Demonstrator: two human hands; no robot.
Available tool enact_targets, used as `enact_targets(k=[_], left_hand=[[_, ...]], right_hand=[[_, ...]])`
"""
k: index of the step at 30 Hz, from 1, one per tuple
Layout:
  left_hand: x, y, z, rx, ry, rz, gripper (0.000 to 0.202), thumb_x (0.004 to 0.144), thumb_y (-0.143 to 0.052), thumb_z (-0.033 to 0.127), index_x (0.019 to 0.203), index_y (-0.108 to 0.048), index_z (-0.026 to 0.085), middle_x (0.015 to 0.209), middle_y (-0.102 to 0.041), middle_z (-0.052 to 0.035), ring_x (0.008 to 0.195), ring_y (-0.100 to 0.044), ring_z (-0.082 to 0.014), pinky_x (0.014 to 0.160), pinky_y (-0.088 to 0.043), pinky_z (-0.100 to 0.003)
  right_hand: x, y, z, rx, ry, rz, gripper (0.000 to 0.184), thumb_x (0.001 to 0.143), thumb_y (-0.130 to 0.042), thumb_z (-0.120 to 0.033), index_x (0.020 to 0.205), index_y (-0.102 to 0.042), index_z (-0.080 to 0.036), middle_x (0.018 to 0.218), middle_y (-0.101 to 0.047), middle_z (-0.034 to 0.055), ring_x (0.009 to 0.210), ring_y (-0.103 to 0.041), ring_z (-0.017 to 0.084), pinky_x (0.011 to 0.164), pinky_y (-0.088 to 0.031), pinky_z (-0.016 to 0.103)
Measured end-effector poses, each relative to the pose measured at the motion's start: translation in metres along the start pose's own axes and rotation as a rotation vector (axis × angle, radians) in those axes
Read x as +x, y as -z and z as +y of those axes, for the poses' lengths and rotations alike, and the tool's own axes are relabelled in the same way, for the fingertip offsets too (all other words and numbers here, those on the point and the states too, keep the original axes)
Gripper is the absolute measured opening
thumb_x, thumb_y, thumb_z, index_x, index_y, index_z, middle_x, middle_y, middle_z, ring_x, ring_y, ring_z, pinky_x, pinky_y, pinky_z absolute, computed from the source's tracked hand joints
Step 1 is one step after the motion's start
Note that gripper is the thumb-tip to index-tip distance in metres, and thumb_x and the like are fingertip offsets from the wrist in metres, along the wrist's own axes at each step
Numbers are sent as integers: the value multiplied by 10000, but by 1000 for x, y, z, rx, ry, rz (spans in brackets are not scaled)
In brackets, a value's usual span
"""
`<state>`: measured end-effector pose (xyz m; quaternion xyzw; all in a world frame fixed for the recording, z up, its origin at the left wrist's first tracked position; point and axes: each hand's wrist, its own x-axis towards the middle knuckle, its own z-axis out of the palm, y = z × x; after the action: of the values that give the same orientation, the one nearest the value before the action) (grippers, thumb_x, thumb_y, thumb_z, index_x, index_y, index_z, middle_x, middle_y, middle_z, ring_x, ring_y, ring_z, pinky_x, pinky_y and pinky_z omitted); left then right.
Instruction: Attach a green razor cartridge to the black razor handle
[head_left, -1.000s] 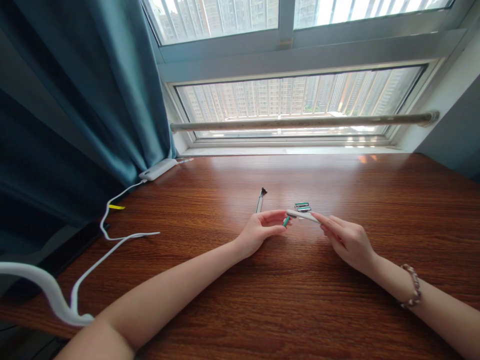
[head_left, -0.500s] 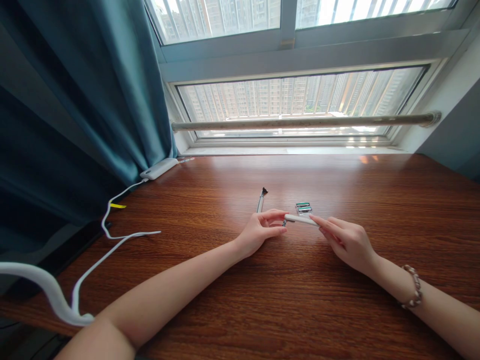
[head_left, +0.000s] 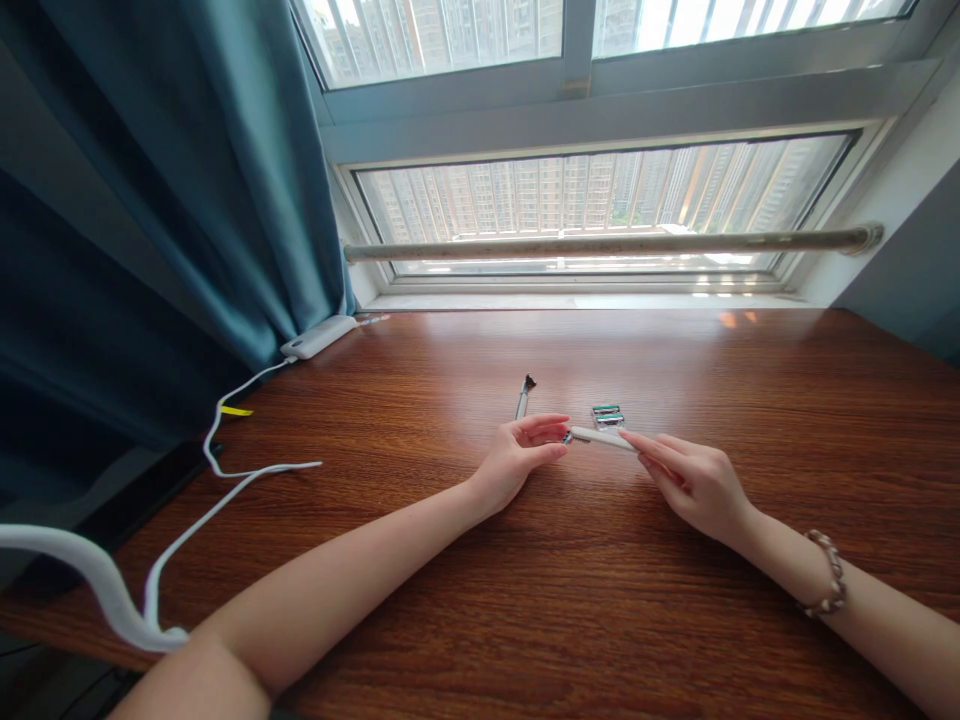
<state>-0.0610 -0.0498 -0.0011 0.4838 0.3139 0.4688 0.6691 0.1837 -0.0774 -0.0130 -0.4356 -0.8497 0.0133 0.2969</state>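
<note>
Brown counter (head_left: 450, 600), white razor (head_left: 603, 438) near mid-frame.
Our right hand (head_left: 694, 482) pinches it; our left hand (head_left: 508, 466) curls around its head (head_left: 568, 437), whether gripping we cannot tell. Working that head seems in hand, calling for steadiness.

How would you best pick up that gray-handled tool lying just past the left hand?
Probably by the slim gray handle, pinched across from above: it lies lengthwise on the table, dark head at the far end, near end hidden behind the left hand.
</note>
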Motion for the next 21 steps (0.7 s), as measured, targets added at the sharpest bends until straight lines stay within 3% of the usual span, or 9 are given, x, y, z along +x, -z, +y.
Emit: enact_targets(k=[6,11,15,21], left_hand=[[4,1,1,-51,-17,85,321,607,-703,142,915,-615,153,964,-615,-64,918,-556,-156,875,-385,-307],[2,2,-2,68,-32,20,359,581,-719,124,921,-604,145,972,-609,-61,895,-560,-151,859,-409,-308],[0,1,-2,122,-24,-29,384,581,-720,131,947,-605,130,979,-616,-79,901,-565,-161,885,-406,-331],[1,1,-1,91,-53,12,409,583,-717,136,971,-589,144,990,-614,-72,918,-563,-165,864,-424,-319]], right_hand=[[-1,4,-3,-9,86,-44,395,845,-422,-199,1234,-452,-263,623,-469,-13,547,-416,90,537,-305,206],[-1,2,-1,14,23,54,404,849,-425,-184,1246,-435,-263,621,-445,-16,542,-399,87,537,-298,207],[0,1,-1,-12,15,15,413,850,-431,-185,1251,-423,-286,637,-455,-16,555,-403,90,544,-299,209],[0,3,-2,26,29,-8,407,852,-420,-182,1246,-429,-284,627,-447,-15,549,-405,92,537,-300,209]])
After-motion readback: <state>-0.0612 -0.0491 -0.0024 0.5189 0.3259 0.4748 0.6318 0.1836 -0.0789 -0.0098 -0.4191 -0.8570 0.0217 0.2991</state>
